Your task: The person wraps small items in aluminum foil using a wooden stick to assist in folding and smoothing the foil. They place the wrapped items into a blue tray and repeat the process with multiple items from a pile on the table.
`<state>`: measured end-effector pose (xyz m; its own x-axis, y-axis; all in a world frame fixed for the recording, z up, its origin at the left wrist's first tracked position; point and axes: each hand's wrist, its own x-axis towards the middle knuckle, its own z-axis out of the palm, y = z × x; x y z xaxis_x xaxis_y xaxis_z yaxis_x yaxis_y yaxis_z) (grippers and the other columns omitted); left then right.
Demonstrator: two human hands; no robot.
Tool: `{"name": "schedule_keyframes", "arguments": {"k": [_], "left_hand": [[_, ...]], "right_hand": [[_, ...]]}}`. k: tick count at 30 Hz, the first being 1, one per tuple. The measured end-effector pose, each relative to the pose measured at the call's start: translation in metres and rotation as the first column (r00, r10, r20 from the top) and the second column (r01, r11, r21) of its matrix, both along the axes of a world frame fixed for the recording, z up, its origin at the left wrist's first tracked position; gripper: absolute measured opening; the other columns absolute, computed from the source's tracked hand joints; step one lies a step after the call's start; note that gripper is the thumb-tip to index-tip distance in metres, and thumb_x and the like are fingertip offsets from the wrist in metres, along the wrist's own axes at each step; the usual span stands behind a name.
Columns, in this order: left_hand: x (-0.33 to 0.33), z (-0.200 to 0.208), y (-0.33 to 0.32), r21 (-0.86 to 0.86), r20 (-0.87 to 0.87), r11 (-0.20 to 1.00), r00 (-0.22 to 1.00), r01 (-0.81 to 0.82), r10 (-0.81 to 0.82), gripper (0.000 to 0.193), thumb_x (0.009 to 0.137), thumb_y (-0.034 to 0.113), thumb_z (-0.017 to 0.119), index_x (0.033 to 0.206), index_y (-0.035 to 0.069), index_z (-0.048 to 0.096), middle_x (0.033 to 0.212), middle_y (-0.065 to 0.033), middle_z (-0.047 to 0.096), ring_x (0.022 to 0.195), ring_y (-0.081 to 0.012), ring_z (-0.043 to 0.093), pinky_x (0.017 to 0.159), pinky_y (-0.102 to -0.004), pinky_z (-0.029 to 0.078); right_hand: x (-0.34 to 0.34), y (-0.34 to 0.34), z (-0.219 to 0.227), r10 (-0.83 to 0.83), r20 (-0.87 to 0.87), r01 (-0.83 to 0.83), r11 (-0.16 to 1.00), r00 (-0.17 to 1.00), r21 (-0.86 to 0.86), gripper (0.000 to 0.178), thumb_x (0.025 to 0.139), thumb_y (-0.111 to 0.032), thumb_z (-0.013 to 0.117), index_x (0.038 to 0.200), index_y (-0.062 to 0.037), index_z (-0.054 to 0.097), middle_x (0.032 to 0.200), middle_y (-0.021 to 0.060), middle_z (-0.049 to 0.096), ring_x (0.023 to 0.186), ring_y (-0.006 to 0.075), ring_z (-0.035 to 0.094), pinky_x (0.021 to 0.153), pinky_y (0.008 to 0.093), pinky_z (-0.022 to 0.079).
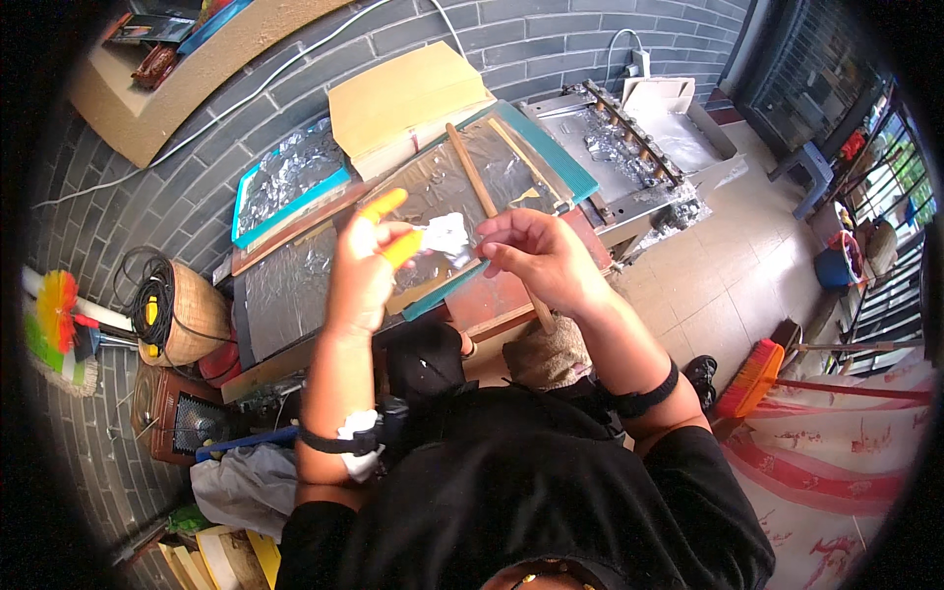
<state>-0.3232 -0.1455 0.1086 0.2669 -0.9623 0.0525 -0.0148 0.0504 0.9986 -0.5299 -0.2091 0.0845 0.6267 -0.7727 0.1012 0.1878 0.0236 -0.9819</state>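
Messy bench (pixel 489 294) by a gray brick wall (pixel 551 39).
Left fingers (pixel 402 249) pinch foil (pixel 448 234); right fingers (pixel 506 256) bunch beside it, can't tell if gripping.

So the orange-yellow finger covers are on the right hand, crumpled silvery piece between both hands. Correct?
No: the orange-yellow finger covers are on the left hand, not the right hand, per the head view. The crumpled silvery piece is between both hands.
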Motion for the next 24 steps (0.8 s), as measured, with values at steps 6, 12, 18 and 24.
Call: {"name": "schedule_keyframes", "arguments": {"k": [6, 12, 18, 24], "left_hand": [[0.100, 0.028, 0.001, 0.026, 0.283, 0.963, 0.925, -0.270, 0.252, 0.051, 0.081, 0.005, 0.065, 0.127, -0.003, 0.045, 0.091, -0.0073, 0.064, 0.071, -0.0099, 0.058, 0.060, -0.0202, 0.043], [0.177, 0.007, -0.023, 0.045, 0.239, 0.931, 0.909, -0.362, 0.342, 0.031, 0.079, 0.007, 0.069, 0.106, -0.003, 0.059, 0.084, -0.0063, 0.064, 0.063, -0.0084, 0.054, 0.054, -0.0211, 0.044], [0.195, -0.032, -0.048, 0.206, 0.239, 0.897, 0.909, -0.390, 0.341, 0.023, 0.077, 0.007, 0.069, 0.097, 0.000, 0.063, 0.074, -0.0054, 0.064, 0.056, -0.0090, 0.054, 0.050, -0.0220, 0.043], [0.217, -0.056, -0.062, 0.197, 0.177, 0.907, 0.924, -0.372, 0.340, 0.025, 0.078, 0.009, 0.068, 0.101, 0.000, 0.063, 0.079, -0.0056, 0.064, 0.059, -0.0087, 0.055, 0.051, -0.0210, 0.044]], "right_hand": [[-0.020, 0.003, 0.007, -0.075, -0.017, 0.074, 0.997, 0.997, -0.025, 0.014, 0.089, 0.000, 0.056, 0.102, 0.0045, 0.059, 0.089, 0.0078, 0.064, 0.081, 0.0155, 0.062, 0.075, 0.0276, 0.052], [-0.028, 0.009, 0.012, -0.147, 0.050, 0.149, 0.988, 0.988, -0.046, 0.014, 0.088, -0.001, 0.058, 0.101, 0.0045, 0.060, 0.089, 0.0072, 0.063, 0.082, 0.0144, 0.061, 0.073, 0.0278, 0.052], [-0.029, 0.002, 0.009, -0.157, 0.048, 0.159, 0.986, 0.986, -0.041, 0.013, 0.088, 0.000, 0.059, 0.100, 0.0047, 0.060, 0.090, 0.0081, 0.064, 0.080, 0.0146, 0.061, 0.072, 0.0274, 0.051], [-0.032, -0.002, 0.006, -0.180, 0.030, 0.181, 0.983, 0.983, -0.015, 0.013, 0.086, -0.001, 0.061, 0.099, 0.0022, 0.061, 0.087, 0.0038, 0.064, 0.078, 0.0098, 0.060, 0.071, 0.0241, 0.050]]}}
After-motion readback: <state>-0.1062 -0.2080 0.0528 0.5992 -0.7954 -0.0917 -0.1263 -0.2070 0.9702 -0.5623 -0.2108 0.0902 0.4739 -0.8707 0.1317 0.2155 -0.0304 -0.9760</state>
